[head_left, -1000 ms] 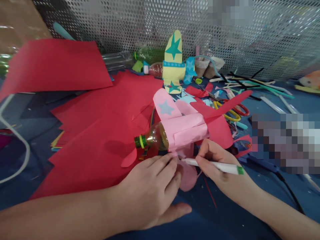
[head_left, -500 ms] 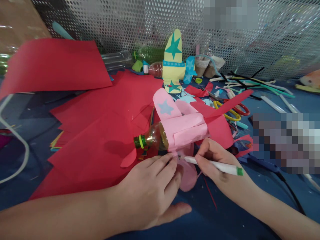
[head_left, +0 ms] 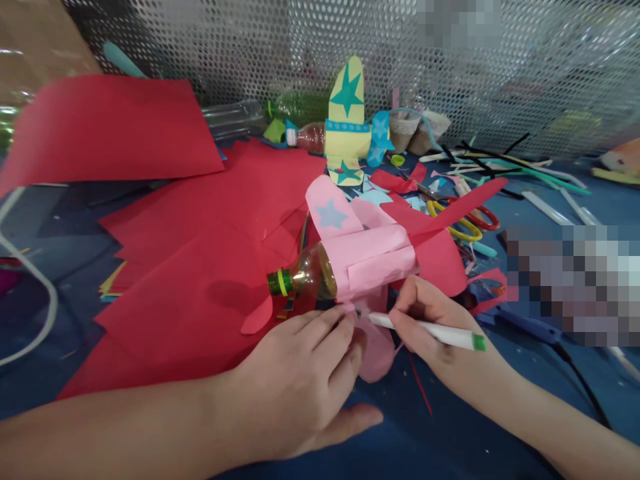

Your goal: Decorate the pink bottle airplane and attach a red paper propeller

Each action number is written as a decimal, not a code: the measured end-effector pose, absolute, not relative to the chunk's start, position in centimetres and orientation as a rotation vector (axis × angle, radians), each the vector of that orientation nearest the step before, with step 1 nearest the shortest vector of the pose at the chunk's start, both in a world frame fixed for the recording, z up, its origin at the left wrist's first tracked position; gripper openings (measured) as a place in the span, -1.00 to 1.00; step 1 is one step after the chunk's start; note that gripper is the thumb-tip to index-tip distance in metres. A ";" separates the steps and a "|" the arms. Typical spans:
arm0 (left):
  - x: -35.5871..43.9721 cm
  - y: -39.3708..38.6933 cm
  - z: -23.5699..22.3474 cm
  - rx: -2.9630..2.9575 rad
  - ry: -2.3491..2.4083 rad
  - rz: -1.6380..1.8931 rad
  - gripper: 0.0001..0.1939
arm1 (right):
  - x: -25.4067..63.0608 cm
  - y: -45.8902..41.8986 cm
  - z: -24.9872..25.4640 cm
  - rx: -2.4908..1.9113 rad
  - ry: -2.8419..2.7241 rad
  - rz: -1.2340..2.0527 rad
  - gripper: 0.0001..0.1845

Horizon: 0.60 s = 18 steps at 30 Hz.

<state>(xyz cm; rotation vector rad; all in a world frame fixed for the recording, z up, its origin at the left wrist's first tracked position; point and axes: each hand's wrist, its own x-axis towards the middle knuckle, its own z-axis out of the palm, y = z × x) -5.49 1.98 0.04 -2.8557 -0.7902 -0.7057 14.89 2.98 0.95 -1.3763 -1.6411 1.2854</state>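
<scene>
A plastic bottle (head_left: 309, 273) with a green neck and yellow ring lies on its side, wrapped in pink paper (head_left: 373, 250) like a toy plane. One pink wing (head_left: 333, 212) carries a light-blue star; the other wing (head_left: 379, 353) points toward me. My left hand (head_left: 310, 373) rests with outstretched fingers on that near wing, thumb spread away on the table. In my right hand (head_left: 425, 317) is a white marker (head_left: 447, 335) with a green end, its tip touching or just above the near wing beside my left fingertips. Part of this wing is hidden under my left hand.
Red paper sheets (head_left: 200, 293) spread on the left. Behind stands a yellow paper-covered bottle plane (head_left: 347, 137) before a perforated metal panel (head_left: 240, 47). Scissors (head_left: 463, 230), paper scraps and a blue corded tool (head_left: 530, 323) lie at the right, near pipe cleaners (head_left: 520, 170).
</scene>
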 end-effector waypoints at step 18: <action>-5.4 2.1 0.0 -2.870 -0.772 -0.688 -0.51 | 15.2 2.8 0.8 -1.397 -1.663 1.241 -0.80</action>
